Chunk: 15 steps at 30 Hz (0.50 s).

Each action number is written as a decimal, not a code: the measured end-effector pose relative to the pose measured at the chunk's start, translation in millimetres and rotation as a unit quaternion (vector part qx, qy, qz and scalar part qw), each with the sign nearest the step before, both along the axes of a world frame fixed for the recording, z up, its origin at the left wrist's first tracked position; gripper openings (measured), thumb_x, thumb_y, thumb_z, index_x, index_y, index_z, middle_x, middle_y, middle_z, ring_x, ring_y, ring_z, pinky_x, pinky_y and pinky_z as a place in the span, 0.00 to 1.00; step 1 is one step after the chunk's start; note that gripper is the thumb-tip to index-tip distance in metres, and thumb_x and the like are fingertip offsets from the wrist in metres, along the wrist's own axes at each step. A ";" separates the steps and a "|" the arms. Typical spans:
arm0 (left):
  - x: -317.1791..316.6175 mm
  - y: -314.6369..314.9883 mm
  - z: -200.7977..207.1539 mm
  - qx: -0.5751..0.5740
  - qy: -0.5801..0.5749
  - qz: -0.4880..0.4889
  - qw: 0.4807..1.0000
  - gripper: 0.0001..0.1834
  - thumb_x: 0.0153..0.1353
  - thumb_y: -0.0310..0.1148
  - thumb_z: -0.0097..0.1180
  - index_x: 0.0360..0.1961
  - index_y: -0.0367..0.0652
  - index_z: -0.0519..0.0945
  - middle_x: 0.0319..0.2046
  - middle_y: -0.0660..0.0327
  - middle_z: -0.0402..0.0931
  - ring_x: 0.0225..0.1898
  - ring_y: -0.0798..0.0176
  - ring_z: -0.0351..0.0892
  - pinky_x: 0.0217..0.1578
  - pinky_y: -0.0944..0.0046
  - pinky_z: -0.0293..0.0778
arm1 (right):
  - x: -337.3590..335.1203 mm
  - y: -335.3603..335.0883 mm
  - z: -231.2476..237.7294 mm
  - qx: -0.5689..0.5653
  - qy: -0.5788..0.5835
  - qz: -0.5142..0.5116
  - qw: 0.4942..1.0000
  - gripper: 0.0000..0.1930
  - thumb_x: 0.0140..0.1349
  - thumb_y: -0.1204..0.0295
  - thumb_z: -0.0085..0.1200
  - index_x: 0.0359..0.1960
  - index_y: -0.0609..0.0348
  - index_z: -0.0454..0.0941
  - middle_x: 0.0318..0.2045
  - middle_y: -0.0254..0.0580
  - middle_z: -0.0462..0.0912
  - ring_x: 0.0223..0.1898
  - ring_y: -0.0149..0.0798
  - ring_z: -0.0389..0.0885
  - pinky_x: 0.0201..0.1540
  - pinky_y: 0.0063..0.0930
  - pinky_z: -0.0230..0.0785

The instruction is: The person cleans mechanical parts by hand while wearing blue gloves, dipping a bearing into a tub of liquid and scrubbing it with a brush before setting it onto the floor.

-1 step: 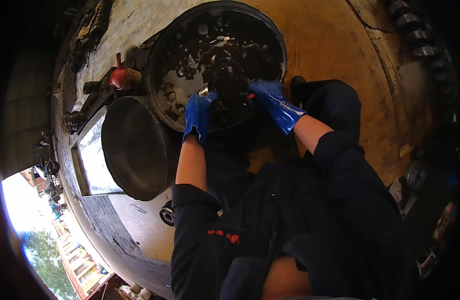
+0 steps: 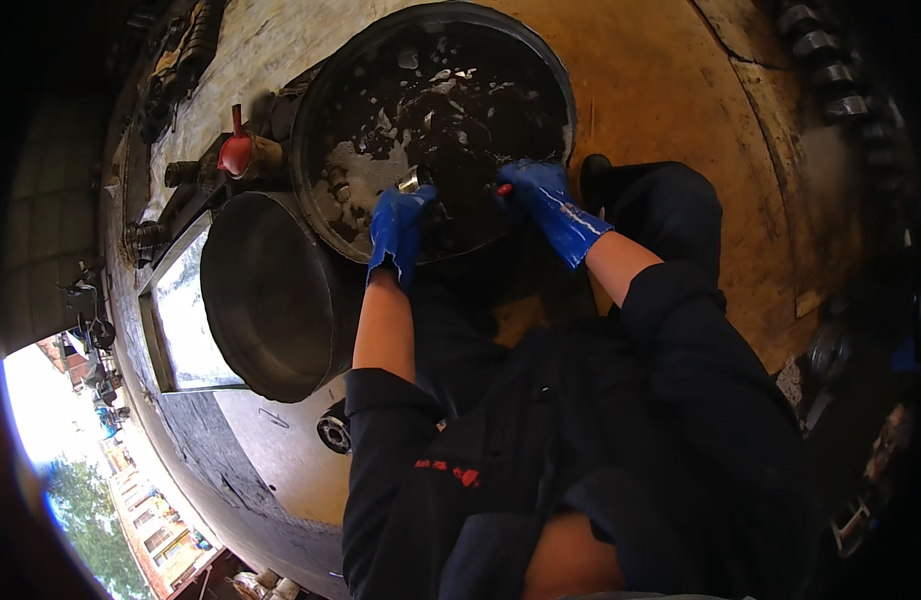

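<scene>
Both my hands wear blue rubber gloves and work over a large round black tub (image 2: 302, 180) of dark, foamy liquid. Near the tub's closest edge, my left hand (image 2: 396, 222) is closed on a shiny metal cylindrical part (image 2: 410, 181); the glove covers much of it. To the right, my right hand (image 2: 548, 200) grips a tool with a red handle (image 2: 504, 190). Whatever the tool carries at its far end is lost in the dark liquid. A gap separates the two hands.
Left of the tub stands an empty-looking dark round pan (image 2: 270, 300), tilted. A red funnel-shaped scoop (image 2: 236, 152) rests beyond it, beside greasy metal parts. A black ringed part (image 2: 334, 428) lies near my left elbow. Crankshaft-like metal pieces (image 2: 830, 75) line the far right.
</scene>
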<state>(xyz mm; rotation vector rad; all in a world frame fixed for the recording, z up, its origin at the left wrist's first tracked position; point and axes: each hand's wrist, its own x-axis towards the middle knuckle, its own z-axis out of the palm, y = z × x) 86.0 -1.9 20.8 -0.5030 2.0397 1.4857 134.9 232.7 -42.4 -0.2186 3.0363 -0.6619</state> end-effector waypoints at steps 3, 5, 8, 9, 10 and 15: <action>-6.5 -10.2 -18.0 -0.094 0.050 -0.040 0.993 0.16 0.63 0.38 0.64 0.43 0.34 0.84 0.31 0.58 0.84 0.28 0.63 0.81 0.32 0.63 0.77 | -5.7 -3.1 14.0 0.040 -0.136 -0.033 0.989 0.19 0.60 0.51 0.63 0.48 0.45 0.84 0.50 0.42 0.85 0.56 0.45 0.84 0.56 0.49 0.76; 1.1 -11.1 -6.6 -0.054 0.039 -0.045 0.997 0.15 0.64 0.37 0.63 0.43 0.34 0.84 0.31 0.57 0.84 0.28 0.63 0.82 0.31 0.63 0.77 | -6.1 -2.1 17.7 0.027 -0.157 -0.050 0.986 0.17 0.60 0.51 0.61 0.45 0.44 0.85 0.50 0.38 0.86 0.57 0.43 0.83 0.56 0.47 0.76; -11.2 -46.5 -43.1 -0.061 0.113 -0.134 0.983 0.13 0.64 0.35 0.63 0.43 0.35 0.85 0.32 0.55 0.84 0.29 0.61 0.83 0.30 0.62 0.77 | -15.0 -9.5 21.0 0.052 -0.199 -0.073 0.976 0.16 0.60 0.49 0.60 0.43 0.41 0.86 0.51 0.36 0.86 0.56 0.43 0.84 0.56 0.43 0.76; -17.6 -63.6 -56.7 -0.104 0.195 -0.216 0.951 0.12 0.64 0.33 0.62 0.44 0.36 0.85 0.34 0.54 0.85 0.30 0.60 0.84 0.30 0.60 0.78 | -20.2 -15.0 25.3 0.051 -0.195 -0.069 0.977 0.16 0.60 0.49 0.60 0.43 0.41 0.86 0.51 0.36 0.86 0.56 0.43 0.84 0.56 0.43 0.76; -15.6 -58.9 -55.3 -0.096 0.193 -0.220 0.951 0.12 0.64 0.33 0.62 0.44 0.36 0.85 0.34 0.54 0.85 0.30 0.60 0.84 0.30 0.60 0.78 | -20.9 -9.9 24.2 0.062 -0.238 -0.063 0.967 0.16 0.61 0.49 0.58 0.43 0.41 0.86 0.53 0.36 0.86 0.57 0.43 0.83 0.57 0.42 0.76; -2.2 -37.9 1.9 0.274 0.001 0.206 0.939 0.13 0.63 0.29 0.62 0.48 0.38 0.84 0.43 0.53 0.85 0.38 0.53 0.87 0.35 0.52 0.85 | -11.5 -9.9 33.3 0.073 -0.236 -0.070 0.966 0.17 0.63 0.50 0.56 0.43 0.43 0.86 0.49 0.38 0.87 0.53 0.47 0.85 0.55 0.40 0.78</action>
